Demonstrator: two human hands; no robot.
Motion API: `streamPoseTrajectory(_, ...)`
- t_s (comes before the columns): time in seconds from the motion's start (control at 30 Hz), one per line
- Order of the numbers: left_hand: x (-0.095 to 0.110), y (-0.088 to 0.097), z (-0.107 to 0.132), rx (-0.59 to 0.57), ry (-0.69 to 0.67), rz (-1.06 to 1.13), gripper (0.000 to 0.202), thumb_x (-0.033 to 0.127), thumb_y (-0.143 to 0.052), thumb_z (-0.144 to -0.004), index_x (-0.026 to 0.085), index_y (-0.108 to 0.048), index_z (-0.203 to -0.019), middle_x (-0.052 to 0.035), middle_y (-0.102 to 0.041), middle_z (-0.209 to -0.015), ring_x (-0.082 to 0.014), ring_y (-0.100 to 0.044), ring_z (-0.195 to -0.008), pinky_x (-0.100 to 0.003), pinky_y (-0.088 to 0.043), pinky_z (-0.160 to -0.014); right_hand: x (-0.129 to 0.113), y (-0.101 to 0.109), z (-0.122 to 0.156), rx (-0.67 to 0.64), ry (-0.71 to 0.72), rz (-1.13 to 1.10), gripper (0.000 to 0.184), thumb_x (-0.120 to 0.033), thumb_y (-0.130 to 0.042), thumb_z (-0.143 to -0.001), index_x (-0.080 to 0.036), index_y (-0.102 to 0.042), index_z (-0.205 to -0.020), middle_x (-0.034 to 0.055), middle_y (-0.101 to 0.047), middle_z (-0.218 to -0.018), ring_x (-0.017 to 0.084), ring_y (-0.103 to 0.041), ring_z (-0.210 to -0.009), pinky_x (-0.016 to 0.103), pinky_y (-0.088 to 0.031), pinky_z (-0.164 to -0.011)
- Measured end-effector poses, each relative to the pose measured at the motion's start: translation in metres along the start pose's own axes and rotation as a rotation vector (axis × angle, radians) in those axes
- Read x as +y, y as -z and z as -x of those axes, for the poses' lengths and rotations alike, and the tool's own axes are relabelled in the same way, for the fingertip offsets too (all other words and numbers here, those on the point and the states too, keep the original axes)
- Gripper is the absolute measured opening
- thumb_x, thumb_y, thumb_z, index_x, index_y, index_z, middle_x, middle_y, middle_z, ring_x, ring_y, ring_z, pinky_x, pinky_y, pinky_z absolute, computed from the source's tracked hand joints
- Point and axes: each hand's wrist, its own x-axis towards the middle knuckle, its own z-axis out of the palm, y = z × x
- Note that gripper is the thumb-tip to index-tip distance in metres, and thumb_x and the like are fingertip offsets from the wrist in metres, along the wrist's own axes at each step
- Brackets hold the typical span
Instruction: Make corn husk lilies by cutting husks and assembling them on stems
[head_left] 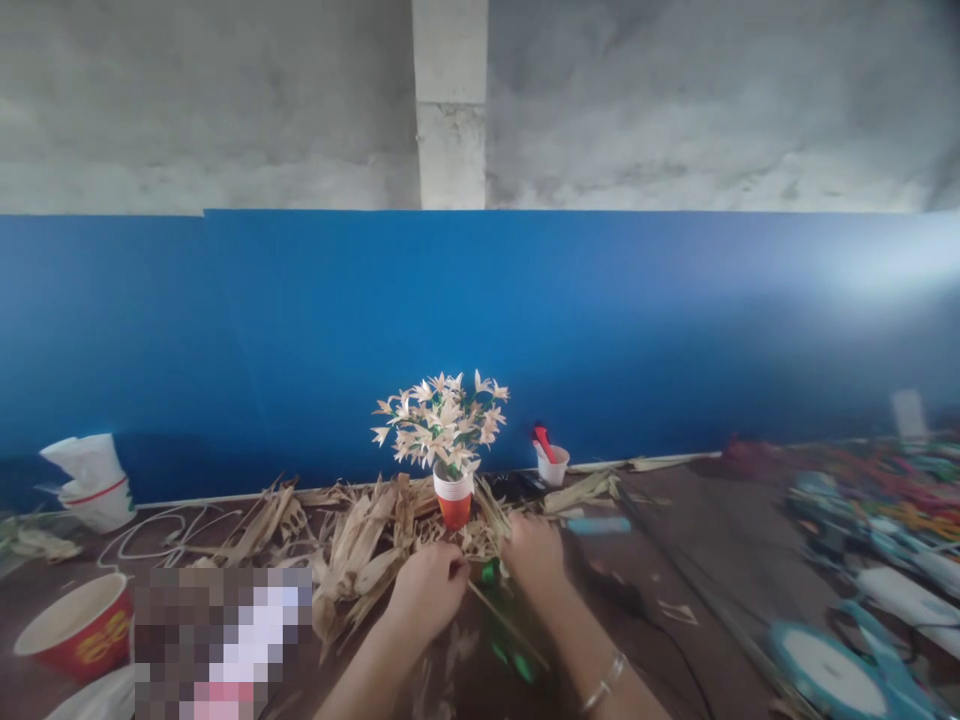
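My left hand [433,588] is closed, its thumb and fingers pressed together low in front of the cup. What it pinches, if anything, is too small to make out. A thin pale stick [499,620] runs from near its fingertips down to the right. My right hand [534,552], with a bracelet at the wrist, has curled fingers beside some dry husk strips [491,512]; its fingertips are partly hidden. Bright green pieces [489,572] lie between the hands. Just beyond stands an orange-and-white paper cup [454,505] holding a bunch of pale, husk-like flowers [442,425] on green stems.
Dry corn husks [367,550] spread left of the cup. A small white cup [553,466] holds a red-handled tool. At left are a red bowl [82,630] and a white cable [169,535]. Ribbon rolls [825,670] lie at right. A blue partition [337,330] stands behind.
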Motion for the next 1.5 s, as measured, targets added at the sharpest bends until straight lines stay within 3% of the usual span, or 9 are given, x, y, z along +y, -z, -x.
streamPoseTrajectory(0.23,-0.001,-0.010,-0.005,0.009,0.008,0.056,0.020,0.022,-0.050,-0.080,0.021,-0.069,-0.074,-0.0044,-0.071,-0.078,-0.0187,-0.063,-0.077,-0.024,-0.037,-0.065,0.011,-0.005,-0.004,-0.038,-0.046,-0.099,0.019,-0.022,-0.052,-0.072,-0.012,-0.067,-0.077,0.0188,-0.069,-0.087,0.030,-0.062,-0.091,0.034,-0.041,-0.072)
streamPoseTrajectory(0.4,-0.003,-0.010,-0.001,0.019,0.020,0.155,0.020,0.021,-0.051,-0.079,0.019,-0.070,-0.074,-0.0049,-0.071,-0.075,-0.0187,-0.063,-0.072,-0.024,-0.037,-0.063,0.032,0.008,-0.018,-0.056,-0.113,-0.295,0.017,-0.025,-0.049,-0.072,-0.019,-0.055,-0.058,0.0063,-0.063,-0.061,0.021,-0.061,-0.066,0.027,-0.036,-0.057)
streamPoseTrajectory(0.57,0.003,-0.010,-0.001,0.055,0.000,0.411,0.023,0.025,-0.051,-0.078,0.017,-0.071,-0.070,-0.0040,-0.069,-0.068,-0.0183,-0.060,-0.066,-0.025,-0.037,-0.060,0.043,0.035,-0.020,-0.049,-0.108,-0.529,0.021,-0.031,-0.042,-0.076,-0.020,-0.046,-0.058,-0.0026,-0.049,-0.052,0.014,-0.052,-0.055,0.023,-0.035,-0.050)
streamPoseTrajectory(0.7,0.010,-0.010,-0.003,0.105,0.017,0.642,0.023,0.027,-0.055,-0.076,0.014,-0.072,-0.067,-0.0041,-0.066,-0.062,-0.0173,-0.056,-0.060,-0.025,-0.038,-0.057,0.038,0.070,-0.004,-0.119,-0.079,-0.852,0.018,-0.036,-0.048,-0.074,-0.020,-0.050,-0.069,-0.0023,-0.054,-0.061,0.013,-0.051,-0.054,0.023,-0.039,-0.050)
streamPoseTrajectory(0.83,0.017,-0.006,0.000,0.173,0.025,0.915,0.025,0.032,-0.063,-0.072,0.013,-0.074,-0.083,-0.0087,-0.072,-0.082,-0.0201,-0.060,-0.073,-0.027,-0.044,-0.066,0.027,0.089,0.013,-0.218,0.022,-0.918,0.017,-0.035,-0.056,-0.073,-0.019,-0.051,-0.069,-0.0010,-0.056,-0.065,0.013,-0.055,-0.055,0.023,-0.042,-0.052)
streamPoseTrajectory(0.93,0.020,-0.001,0.002,0.146,0.059,1.064,0.034,0.036,-0.067,-0.069,0.012,-0.072,-0.092,-0.0097,-0.072,-0.085,-0.0191,-0.060,-0.071,-0.027,-0.045,-0.065,0.020,0.087,0.019,-0.319,0.116,-0.878,0.015,-0.034,-0.057,-0.074,-0.018,-0.054,-0.074,-0.0020,-0.056,-0.061,0.013,-0.054,-0.052,0.023,-0.041,-0.050)
streamPoseTrajectory(1.17,0.012,-0.002,-0.002,0.212,0.056,1.068,0.021,0.033,-0.068,-0.070,0.012,-0.066,-0.072,-0.0010,-0.061,-0.061,-0.0111,-0.049,-0.055,-0.021,-0.037,-0.054,0.009,0.073,0.019,-0.354,0.226,-1.014,0.016,-0.021,-0.056,-0.070,-0.018,-0.061,-0.084,0.0009,-0.065,-0.079,0.017,-0.059,-0.071,0.025,-0.045,-0.065)
streamPoseTrajectory(1.33,0.015,-0.001,0.000,0.154,0.090,1.222,0.032,0.045,-0.067,-0.071,0.013,-0.064,-0.070,0.0019,-0.056,-0.055,-0.0088,-0.046,-0.050,-0.019,-0.033,-0.048,-0.009,0.065,0.021,-0.434,0.080,-1.413,0.037,-0.016,-0.056,-0.064,-0.018,-0.053,-0.101,0.0005,-0.067,-0.082,0.018,-0.063,-0.078,0.028,-0.048,-0.072)
streamPoseTrajectory(1.5,0.022,0.006,0.003,0.136,0.174,1.233,0.033,0.046,-0.071,-0.066,0.014,-0.063,-0.062,0.0047,-0.051,-0.047,-0.0065,-0.040,-0.043,-0.018,-0.028,-0.043,-0.022,0.063,0.025,-0.387,-0.032,-1.357,0.040,-0.022,-0.067,-0.059,-0.017,-0.057,-0.097,0.0006,-0.066,-0.077,0.018,-0.062,-0.073,0.027,-0.048,-0.068)
